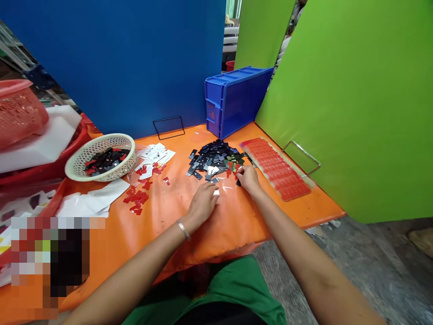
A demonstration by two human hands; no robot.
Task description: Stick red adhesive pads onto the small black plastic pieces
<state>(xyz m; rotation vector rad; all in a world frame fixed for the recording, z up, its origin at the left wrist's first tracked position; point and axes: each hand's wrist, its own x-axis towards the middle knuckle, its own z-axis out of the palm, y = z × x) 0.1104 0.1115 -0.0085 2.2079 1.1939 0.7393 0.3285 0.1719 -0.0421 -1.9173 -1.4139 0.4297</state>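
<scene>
A heap of small flat dark tabs (211, 155), mostly black and grey with some green and red ones, lies in the middle of the orange table. Just in front of it is my left hand (202, 202), fingers curled round a small whitish piece (216, 192). My right hand (249, 179) pinches a small dark tab (238, 183) at the heap's right edge, close to some red tabs (229, 173). The fingers partly cover both held pieces. To the right lies a sheet of red pieces (272, 164) set in rows.
Loose red pieces (137, 198) and white papers (157, 154) lie left of the heap. A cream basket (75, 173) holds more dark and red tabs. Behind stands a blue crate (241, 101) on its side. Red baskets (20, 115) crowd the left. Blue and green panels (355, 99) enclose the table.
</scene>
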